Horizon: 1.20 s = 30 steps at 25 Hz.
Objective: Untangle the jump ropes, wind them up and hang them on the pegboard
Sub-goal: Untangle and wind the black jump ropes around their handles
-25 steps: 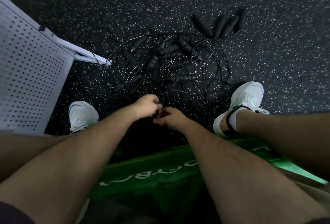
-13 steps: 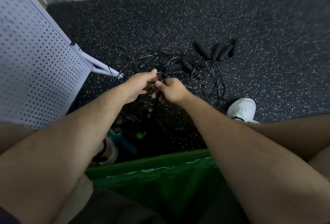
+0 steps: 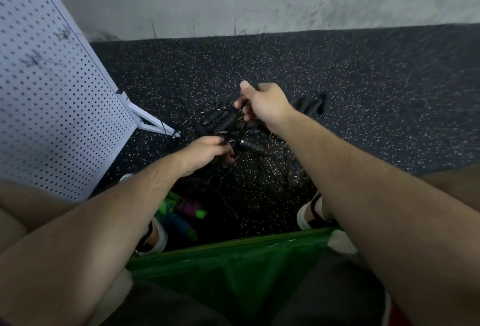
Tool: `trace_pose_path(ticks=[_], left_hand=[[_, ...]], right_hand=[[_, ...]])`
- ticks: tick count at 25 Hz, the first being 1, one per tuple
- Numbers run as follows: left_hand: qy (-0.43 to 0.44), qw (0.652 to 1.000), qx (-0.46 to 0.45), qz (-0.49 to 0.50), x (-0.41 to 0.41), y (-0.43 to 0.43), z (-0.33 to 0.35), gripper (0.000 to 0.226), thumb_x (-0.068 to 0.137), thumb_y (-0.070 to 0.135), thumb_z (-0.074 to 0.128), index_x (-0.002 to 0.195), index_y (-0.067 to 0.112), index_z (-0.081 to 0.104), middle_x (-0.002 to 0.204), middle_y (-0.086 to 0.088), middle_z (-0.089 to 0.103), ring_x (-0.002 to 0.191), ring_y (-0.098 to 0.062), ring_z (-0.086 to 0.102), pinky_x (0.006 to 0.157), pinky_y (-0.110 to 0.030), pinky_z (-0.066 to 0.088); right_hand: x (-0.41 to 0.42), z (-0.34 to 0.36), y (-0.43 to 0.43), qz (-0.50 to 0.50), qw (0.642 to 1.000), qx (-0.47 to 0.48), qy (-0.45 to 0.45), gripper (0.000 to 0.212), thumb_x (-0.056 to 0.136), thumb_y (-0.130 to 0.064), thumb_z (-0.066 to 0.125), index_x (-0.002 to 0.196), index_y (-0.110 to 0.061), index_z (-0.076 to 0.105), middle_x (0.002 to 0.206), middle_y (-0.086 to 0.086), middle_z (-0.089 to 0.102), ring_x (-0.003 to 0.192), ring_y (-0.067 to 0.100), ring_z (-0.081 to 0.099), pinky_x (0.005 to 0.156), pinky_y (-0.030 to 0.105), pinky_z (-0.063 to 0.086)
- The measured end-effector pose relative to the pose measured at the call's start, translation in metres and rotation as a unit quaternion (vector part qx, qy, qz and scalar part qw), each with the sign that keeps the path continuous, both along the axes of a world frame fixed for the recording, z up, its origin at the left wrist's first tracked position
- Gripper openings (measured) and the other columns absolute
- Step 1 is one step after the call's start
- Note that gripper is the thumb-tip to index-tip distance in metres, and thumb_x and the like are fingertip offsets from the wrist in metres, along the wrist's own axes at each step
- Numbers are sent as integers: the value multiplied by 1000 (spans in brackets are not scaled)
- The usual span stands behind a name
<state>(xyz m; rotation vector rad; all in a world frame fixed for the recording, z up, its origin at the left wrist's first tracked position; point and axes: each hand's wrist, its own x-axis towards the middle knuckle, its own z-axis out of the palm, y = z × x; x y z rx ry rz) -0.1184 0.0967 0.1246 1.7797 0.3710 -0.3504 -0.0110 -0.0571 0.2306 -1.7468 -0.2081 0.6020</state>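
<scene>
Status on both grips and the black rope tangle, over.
Left grip low, right grip raised, both gripping black jump rope tangle. Tangle knotted, partly off floor. Pegboard at left, unobstructed.

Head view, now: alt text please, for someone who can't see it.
Two bare hands work a tangle of black jump ropes over a speckled dark floor: the right hand pinches cords higher up, the left hand grips strands nearer the body. A white pegboard stands at left; wound coloured ropes lie near the left foot.
</scene>
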Motion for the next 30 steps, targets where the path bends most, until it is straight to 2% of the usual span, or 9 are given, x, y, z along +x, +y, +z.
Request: trace_pose_path(ticks=[5,9,14,19,21,23,26,28,30], left_hand=[[-108,986,116,42,25,17,79,26,107,19,47,90,19,67,76,9,69,86,-12,66,83,-34,48],[-195,974,91,73,46,32,149,28,107,14,46,88,19,66,75,2,73,92,-21,75,87,-38,56],[-272,952,80,116,70,37,217,26,107,11,45,90,19,64,82,-1,72,86,-12,75,84,-32,59],[-324,935,58,131,95,29,261,27,107,8,45,88,18,62,81,-1,71,82,-9,75,70,-21,57],[-358,922,58,132,106,29,274,27,107,9,45,90,19,62,82,1,71,86,-11,76,70,-20,56],[-395,906,44,146,113,32,284,24,107,11,47,93,19,64,82,2,72,89,-15,76,72,-22,58],[-416,892,18,174,124,37,296,23,107,13,46,93,19,64,79,2,72,91,-19,76,77,-29,60],[-428,882,-20,197,131,41,303,24,108,13,45,91,17,63,77,2,70,90,-21,76,77,-32,61],[-437,871,-56,218,136,44,310,25,108,12,44,91,15,63,75,2,66,89,-22,76,74,-32,61]], right_hand=[[17,83,-6,-11,994,102,-22,20,106,-17,50,103,1,57,88,13,74,66,18,63,66,33,59],[28,148,-9,-44,995,81,-39,15,104,-14,54,99,0,57,91,17,73,66,18,65,67,34,60],[39,179,-22,-42,997,-52,-46,26,101,-25,61,112,-1,56,88,16,76,67,20,70,69,34,62],[56,179,-12,-128,989,36,-68,33,98,-29,62,113,1,57,92,17,74,64,23,70,70,41,63],[66,176,-8,-153,981,62,-99,48,95,-38,65,126,-6,47,98,15,69,60,20,69,64,38,62],[72,173,-4,-136,979,60,-140,53,98,-43,60,138,-21,33,100,12,68,61,19,69,64,37,61],[81,167,7,-49,977,51,-199,46,103,-19,48,146,-29,34,113,6,67,77,28,73,63,35,57],[83,157,18,38,977,24,-210,70,96,-8,57,152,-31,23,120,0,66,84,26,73,62,30,55],[81,138,28,106,971,-48,-208,90,89,-11,72,153,-30,13,123,-4,64,89,19,72,68,28,56]])
